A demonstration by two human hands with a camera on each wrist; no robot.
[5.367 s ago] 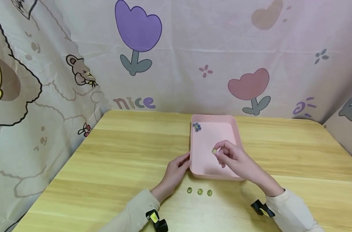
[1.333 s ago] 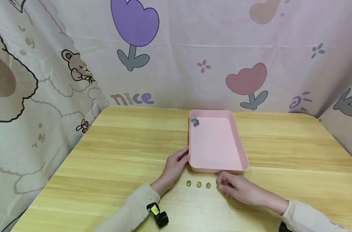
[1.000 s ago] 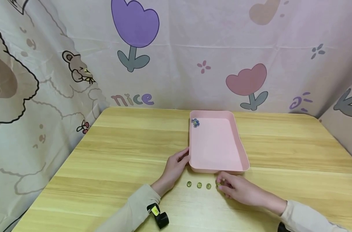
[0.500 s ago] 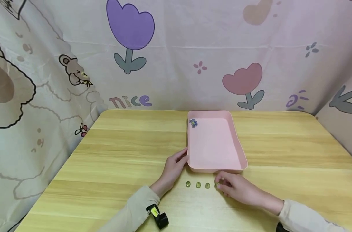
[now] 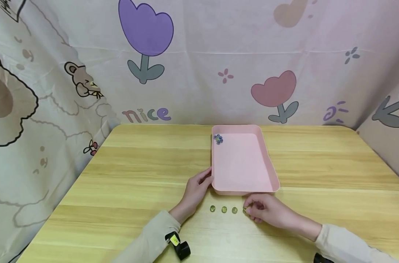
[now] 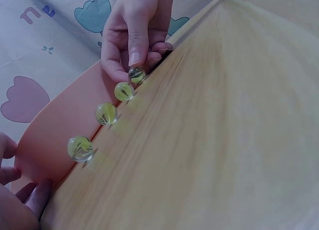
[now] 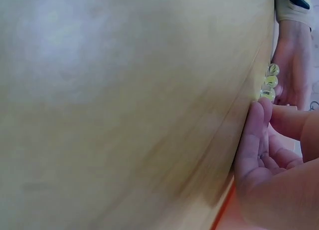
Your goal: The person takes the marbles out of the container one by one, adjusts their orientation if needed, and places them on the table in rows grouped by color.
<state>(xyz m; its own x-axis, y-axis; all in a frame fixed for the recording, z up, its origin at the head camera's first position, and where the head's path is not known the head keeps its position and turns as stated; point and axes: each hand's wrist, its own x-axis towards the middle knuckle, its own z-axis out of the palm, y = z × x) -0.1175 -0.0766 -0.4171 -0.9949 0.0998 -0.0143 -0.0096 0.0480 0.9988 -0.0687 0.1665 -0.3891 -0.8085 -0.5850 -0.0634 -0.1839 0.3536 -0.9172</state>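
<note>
My right hand (image 5: 271, 212) pinches a clear marble with a yellow-green swirl (image 6: 136, 74) between thumb and fingertips, at the table just before the tray's near wall. To its left, three like marbles lie in a row: the left one (image 5: 213, 208), the middle one (image 5: 224, 209) and the right one (image 5: 234, 210). The pink tray (image 5: 242, 164) lies behind them. My left hand (image 5: 194, 191) touches the tray's left wall near its front corner, with fairly straight fingers. A small cluster of bluish marbles (image 5: 218, 139) sits in the tray's far left corner.
The wood-grain table (image 5: 146, 157) carries everything and ends at a printed cloth (image 5: 202, 91) behind and at the sides. A black wrist camera (image 5: 181, 248) is strapped to my left sleeve; another shows at the right sleeve.
From above the tray, my right hand has come down with its marble to the right end of the row before the tray. Over the last second it has barely moved. The left hand stays at the tray.
</note>
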